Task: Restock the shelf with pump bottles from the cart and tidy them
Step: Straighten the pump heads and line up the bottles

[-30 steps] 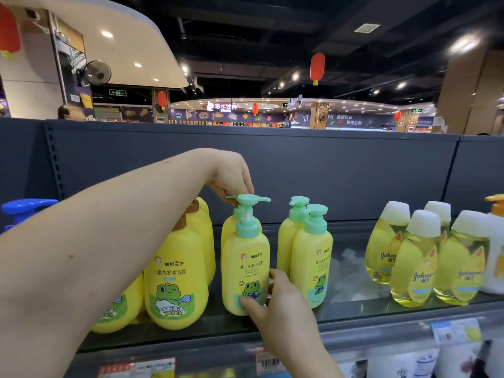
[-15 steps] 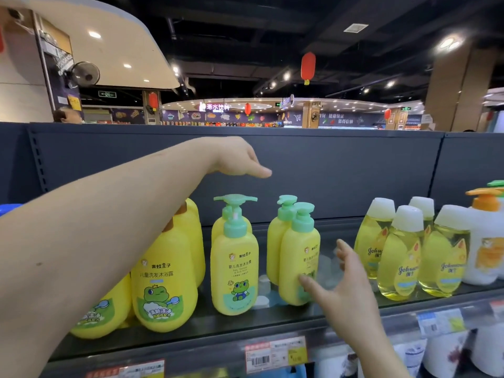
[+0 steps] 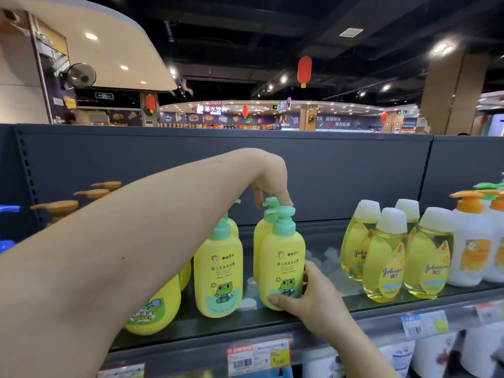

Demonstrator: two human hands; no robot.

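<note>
Right hand (image 3: pixel 313 301): grip grasping the base of a yellow frog-label pump bottle (image 3: pixel 282 268), thumb across the lower label, fingers behind. Bottle stands upright near the front edge of the glass shelf (image 3: pixel 341 304). Left hand (image 3: pixel 268 184): reaches over from the left, fingertips pinching the green pump head (image 3: pixel 272 207) of a like bottle just behind. Second frog bottle (image 3: pixel 218 271) stands to the left, apart. Baby oil bottles (image 3: pixel 387 255) stand to the right, well apart.
</note>
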